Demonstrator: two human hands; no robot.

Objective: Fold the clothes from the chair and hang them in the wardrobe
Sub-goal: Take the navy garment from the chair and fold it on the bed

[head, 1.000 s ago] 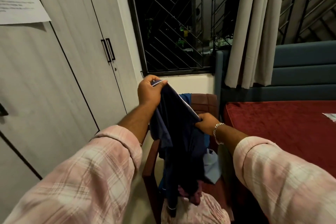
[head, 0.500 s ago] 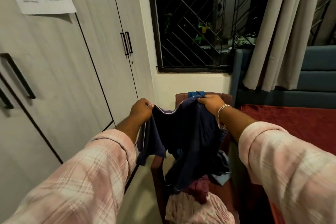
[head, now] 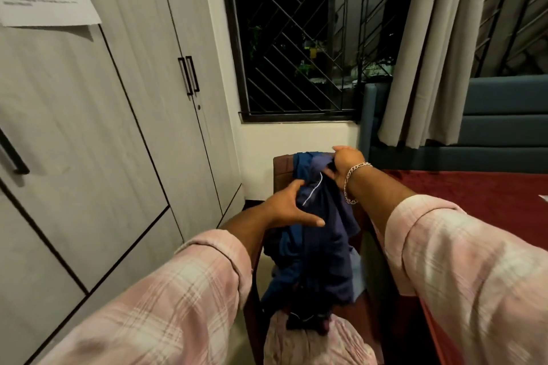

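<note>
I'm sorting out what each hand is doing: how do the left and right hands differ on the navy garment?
The right hand pinches the navy garment at its top, up by the chair back; the left hand sits lower, against its side. The right hand's fingers are curled into the cloth; the left hand's are spread, thumb out. Only the right wrist wears a bracelet. Both touch the garment.

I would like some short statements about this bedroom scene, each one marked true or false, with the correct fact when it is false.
1. The right hand grips the navy garment near its top. True.
2. The wardrobe doors stand open. False: they are closed.
3. A pink cloth lies on the chair below the navy garment. True.
4. The left hand holds a hanger. False: it touches the navy garment with fingers spread.
5. The bed cover is green. False: it is dark red.
</note>
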